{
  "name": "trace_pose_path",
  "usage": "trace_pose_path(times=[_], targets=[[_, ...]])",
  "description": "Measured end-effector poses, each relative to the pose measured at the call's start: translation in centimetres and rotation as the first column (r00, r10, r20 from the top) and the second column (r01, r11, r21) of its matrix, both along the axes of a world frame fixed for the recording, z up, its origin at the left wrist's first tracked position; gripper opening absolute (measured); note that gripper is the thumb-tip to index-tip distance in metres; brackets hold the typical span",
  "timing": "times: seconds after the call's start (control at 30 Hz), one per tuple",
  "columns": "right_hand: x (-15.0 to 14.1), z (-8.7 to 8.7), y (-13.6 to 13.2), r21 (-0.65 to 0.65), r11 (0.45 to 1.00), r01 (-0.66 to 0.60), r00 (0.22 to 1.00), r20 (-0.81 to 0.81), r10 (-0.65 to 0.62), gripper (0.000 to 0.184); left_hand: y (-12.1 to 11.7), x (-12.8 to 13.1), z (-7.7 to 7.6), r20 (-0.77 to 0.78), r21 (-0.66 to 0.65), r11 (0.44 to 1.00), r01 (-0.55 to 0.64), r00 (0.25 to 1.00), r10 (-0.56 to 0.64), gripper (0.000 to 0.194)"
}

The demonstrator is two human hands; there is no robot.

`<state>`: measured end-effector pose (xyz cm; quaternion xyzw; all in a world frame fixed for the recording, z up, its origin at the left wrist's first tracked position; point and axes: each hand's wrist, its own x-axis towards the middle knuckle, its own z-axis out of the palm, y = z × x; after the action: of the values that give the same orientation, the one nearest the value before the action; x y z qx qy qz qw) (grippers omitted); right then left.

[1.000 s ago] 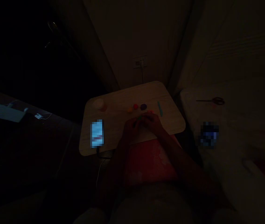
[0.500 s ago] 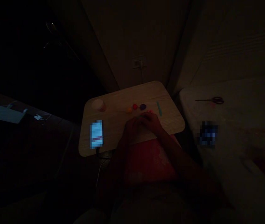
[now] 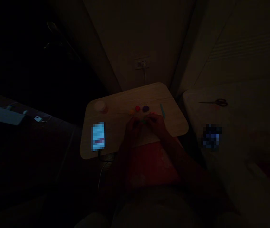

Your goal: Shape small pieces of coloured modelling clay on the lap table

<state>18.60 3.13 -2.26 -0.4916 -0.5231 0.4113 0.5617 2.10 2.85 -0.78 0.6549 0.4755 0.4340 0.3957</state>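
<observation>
Fingers of the left hand (image 3: 131, 127) and right hand (image 3: 158, 124) are clamped on a green piece (image 3: 144, 121) over the table (image 3: 116, 129), seemingly so it is steadied from both sides. A purple lump (image 3: 145, 108) is set just beyond, at twelve o'clock, likely for easy reach; forearms (image 3: 178, 155) are angled in from about seven and five.

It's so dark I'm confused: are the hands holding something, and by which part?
A small green lump, held between the left hand and right hand; it's too dark to tell exactly by which part.
</observation>
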Motion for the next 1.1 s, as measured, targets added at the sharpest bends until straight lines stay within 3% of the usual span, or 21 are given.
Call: trace_pose_path(times=[0.17,0.3,0.5,0.7,0.8,1.0,1.1], targets=[[0.05,0.19,0.27,-0.034,0.995,-0.093,0.996,-0.017,0.092,0.029,0.46,-0.48,-0.42,0.064,0.03,0.989,-0.143,0.988,0.141,0.014],[-0.28,0.28,0.25,-0.011,0.996,-0.093,0.995,0.024,0.093,0.028,0.46,-0.55,-0.24,0.083,0.04,0.993,-0.109,0.991,0.106,0.023],[-0.69,0.07,-0.01,-0.025,0.996,-0.088,0.99,-0.109,0.084,0.042,0.23,-0.25,0.17,0.02,0.032,0.999,0.003,1.0,-0.004,0.023],[-0.64,-0.14,-0.07,0.018,0.982,-0.186,0.97,-0.153,0.187,0.036,0.6,-0.65,0.06,0.055,0.059,0.997,-0.054,0.997,0.051,0.024],[-0.59,-0.05,-0.05,0.039,0.974,-0.224,0.97,-0.089,0.227,0.034,0.65,-0.73,-0.1,0.051,0.084,0.994,-0.067,0.997,0.063,0.027],[-0.4,0.28,-0.17,0.032,0.967,-0.251,0.949,0.205,0.24,0.021,0.33,-0.55,-0.1,0.05,0.107,0.99,-0.089,0.995,0.084,0.029],[-0.24,0.27,-0.18,0.034,0.965,-0.26,0.945,0.213,0.248,0.023,0.18,-0.43,-0.01,0.008,0.099,0.994,-0.039,0.999,0.038,0.023]])
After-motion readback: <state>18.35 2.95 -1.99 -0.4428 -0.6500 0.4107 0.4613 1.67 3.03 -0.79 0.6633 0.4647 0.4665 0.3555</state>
